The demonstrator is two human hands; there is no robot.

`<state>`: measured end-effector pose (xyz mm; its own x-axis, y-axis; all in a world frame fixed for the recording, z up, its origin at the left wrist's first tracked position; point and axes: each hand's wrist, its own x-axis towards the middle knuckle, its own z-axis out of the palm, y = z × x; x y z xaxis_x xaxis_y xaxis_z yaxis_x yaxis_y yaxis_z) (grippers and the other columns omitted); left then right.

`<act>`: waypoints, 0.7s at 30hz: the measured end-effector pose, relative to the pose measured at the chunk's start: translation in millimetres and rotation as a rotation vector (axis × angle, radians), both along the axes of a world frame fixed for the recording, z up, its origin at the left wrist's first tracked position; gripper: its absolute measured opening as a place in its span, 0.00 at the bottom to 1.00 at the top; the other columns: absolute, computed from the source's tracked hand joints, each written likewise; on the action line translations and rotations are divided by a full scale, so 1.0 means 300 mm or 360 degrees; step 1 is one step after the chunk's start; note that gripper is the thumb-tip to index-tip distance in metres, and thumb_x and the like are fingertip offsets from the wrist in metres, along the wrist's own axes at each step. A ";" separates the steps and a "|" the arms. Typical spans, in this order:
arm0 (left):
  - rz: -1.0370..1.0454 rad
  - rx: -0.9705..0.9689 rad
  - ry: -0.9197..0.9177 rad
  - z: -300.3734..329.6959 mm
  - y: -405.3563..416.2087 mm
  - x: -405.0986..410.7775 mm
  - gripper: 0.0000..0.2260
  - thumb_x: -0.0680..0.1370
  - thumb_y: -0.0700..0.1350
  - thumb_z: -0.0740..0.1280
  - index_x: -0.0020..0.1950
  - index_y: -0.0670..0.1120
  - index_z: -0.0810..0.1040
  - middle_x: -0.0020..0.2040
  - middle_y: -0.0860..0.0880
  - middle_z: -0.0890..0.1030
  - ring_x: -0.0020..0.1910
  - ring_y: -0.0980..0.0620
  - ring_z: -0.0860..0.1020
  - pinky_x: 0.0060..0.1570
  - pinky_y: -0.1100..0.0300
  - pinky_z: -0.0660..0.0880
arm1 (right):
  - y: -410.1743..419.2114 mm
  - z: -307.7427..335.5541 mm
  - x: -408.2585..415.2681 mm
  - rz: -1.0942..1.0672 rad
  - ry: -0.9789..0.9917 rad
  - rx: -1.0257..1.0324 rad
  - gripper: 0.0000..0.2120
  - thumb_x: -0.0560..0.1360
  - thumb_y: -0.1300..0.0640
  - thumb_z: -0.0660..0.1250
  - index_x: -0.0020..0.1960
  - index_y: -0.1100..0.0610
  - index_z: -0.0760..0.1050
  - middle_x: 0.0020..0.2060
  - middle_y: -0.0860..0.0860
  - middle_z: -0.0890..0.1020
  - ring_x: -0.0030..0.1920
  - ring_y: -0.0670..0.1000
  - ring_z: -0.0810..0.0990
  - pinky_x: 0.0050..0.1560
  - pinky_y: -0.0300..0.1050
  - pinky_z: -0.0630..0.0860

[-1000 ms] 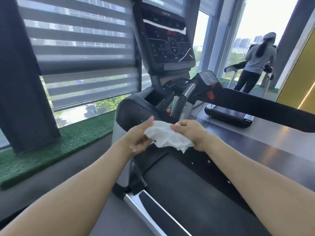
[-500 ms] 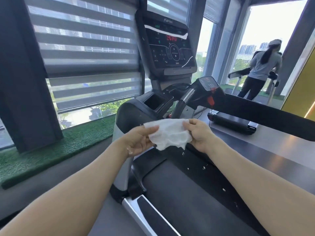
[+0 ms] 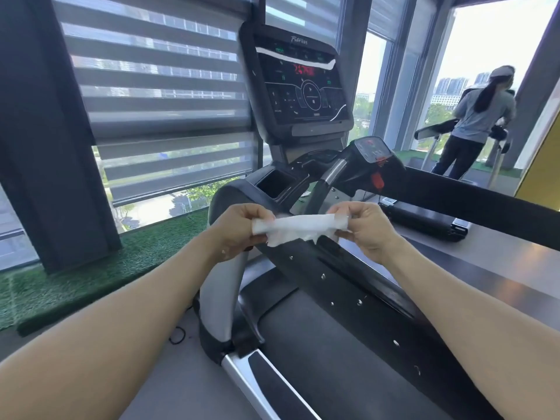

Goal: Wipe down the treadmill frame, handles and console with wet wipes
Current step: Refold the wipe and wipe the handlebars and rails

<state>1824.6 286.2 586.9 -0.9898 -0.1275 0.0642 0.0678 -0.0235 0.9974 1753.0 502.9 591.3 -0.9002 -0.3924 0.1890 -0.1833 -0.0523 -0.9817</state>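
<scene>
Currently: white wet wipe stretched flat between both hands, long axis left-to-right, held in air just in front of treadmill's left upright, below console. Left hand pinches left end, fingers curled; right hand pinches right end between thumb and fingertips. Both forearms extended forward, about level. Wipe touches no treadmill surface. Left hand nearer to upright; console farther up and ahead. Wiping likely not yet begun.
</scene>
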 end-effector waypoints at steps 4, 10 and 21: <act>0.0168 -0.0209 0.0078 0.004 0.002 -0.013 0.25 0.74 0.24 0.57 0.27 0.47 0.80 0.41 0.47 0.79 0.39 0.45 0.76 0.35 0.57 0.73 | -0.027 -0.006 -0.009 -0.0102 0.0073 0.0097 0.27 0.69 0.81 0.53 0.22 0.56 0.74 0.34 0.54 0.77 0.34 0.52 0.75 0.30 0.38 0.73; 0.0102 0.0535 -0.0097 0.016 0.035 -0.020 0.10 0.81 0.39 0.57 0.51 0.38 0.78 0.45 0.43 0.81 0.38 0.49 0.82 0.39 0.59 0.80 | -0.057 -0.018 -0.035 -0.0242 0.0004 0.0072 0.29 0.69 0.78 0.49 0.22 0.54 0.74 0.34 0.57 0.73 0.33 0.53 0.67 0.23 0.34 0.62; 0.0027 0.0457 -0.0351 0.008 0.113 -0.036 0.06 0.79 0.38 0.63 0.53 0.42 0.78 0.43 0.45 0.82 0.38 0.51 0.81 0.34 0.61 0.79 | -0.031 -0.035 -0.044 -0.0376 -0.0175 0.0307 0.20 0.72 0.74 0.53 0.33 0.57 0.76 0.33 0.55 0.74 0.31 0.51 0.69 0.26 0.37 0.67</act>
